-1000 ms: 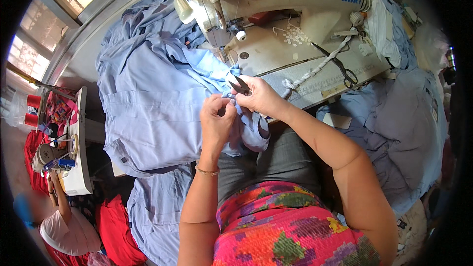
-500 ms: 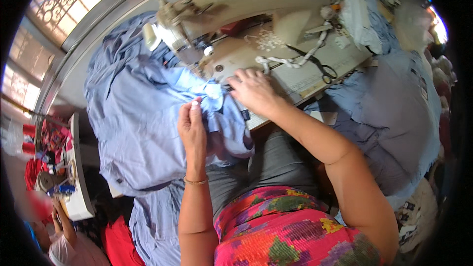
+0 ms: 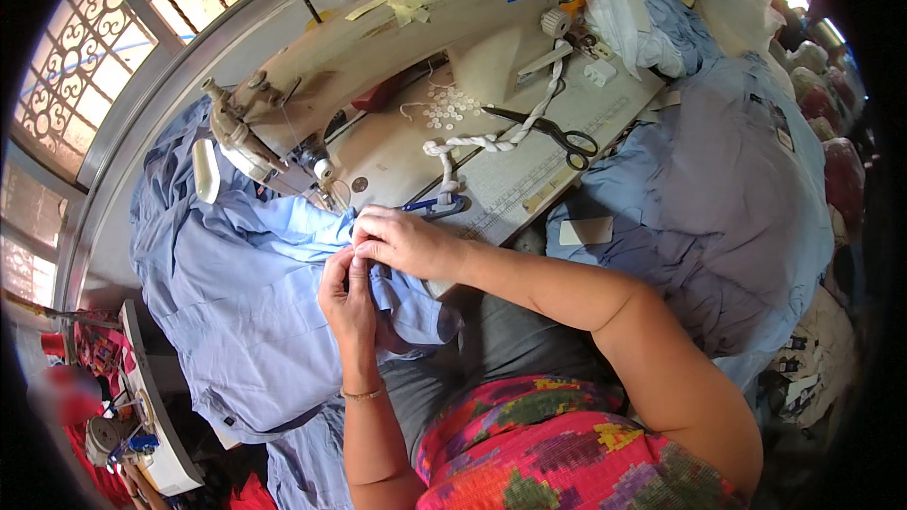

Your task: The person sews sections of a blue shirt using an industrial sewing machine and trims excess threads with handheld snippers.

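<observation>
A light blue shirt (image 3: 255, 288) spreads over the left of the sewing table, its edge bunched near the needle of the sewing machine (image 3: 425, 14). My left hand (image 3: 348, 302) is closed in a pinch at that edge. Against its fingertips press those of my right hand (image 3: 404, 241), which is also closed; whatever lies between them is too small to make out. Just beyond my right hand, blue-handled thread snips (image 3: 436, 206) rest at the end of a twisted white cord (image 3: 482, 144). Black scissors (image 3: 557, 137) lie farther right, partly under the cord.
Small white buttons (image 3: 453, 106) lie scattered on the machine bed. More blue garments (image 3: 699, 198) are heaped at the right, with a pale card (image 3: 586, 230) on them. At lower left, a person's arm shows by another table (image 3: 165, 434). A grilled window (image 3: 85, 57) is at upper left.
My right hand has moved from beside the snips to meet my left fingertips at the shirt edge. The snips now show uncovered. The whole view has shifted.
</observation>
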Tool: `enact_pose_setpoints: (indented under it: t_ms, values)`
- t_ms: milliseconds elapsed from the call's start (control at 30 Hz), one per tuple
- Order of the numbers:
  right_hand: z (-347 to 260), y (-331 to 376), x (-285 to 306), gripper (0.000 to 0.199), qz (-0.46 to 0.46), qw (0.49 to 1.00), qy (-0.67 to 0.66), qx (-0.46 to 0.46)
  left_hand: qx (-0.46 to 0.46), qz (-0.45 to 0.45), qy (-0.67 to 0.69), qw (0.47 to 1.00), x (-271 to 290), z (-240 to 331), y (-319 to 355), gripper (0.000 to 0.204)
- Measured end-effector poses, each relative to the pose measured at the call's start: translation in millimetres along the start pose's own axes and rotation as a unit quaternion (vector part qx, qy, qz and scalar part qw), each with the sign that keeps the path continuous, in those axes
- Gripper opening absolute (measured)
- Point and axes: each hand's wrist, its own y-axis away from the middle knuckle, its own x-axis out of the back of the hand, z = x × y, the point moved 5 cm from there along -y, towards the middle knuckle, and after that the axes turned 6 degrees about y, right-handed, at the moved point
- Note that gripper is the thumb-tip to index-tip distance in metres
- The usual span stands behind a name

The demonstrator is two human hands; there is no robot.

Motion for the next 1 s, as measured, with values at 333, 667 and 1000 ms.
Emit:
enact_pose_setpoints:
  t_ms: [333, 667, 1000]
  values:
    - [93.9, -31.0, 114.0, 0.015, 0.139, 0.937, 0.238, -0.215, -0.054, -0.026, -0.137, 0.989, -5.6, 10.2, 3.4, 0.011]
    - [95.2, -15.6, 161.3, 0.024, 0.038, 0.932, 0.285, -0.222, -0.084, -0.051, -0.17, 0.98, -0.9, 7.5, 2.2, 0.01]
    - [-86.2, 279.6, 197.7, 0.018, -0.201, 0.826, 0.063, -0.522, -0.149, -0.048, -0.295, 0.943, 31.6, -14.4, -0.6, 0.026]
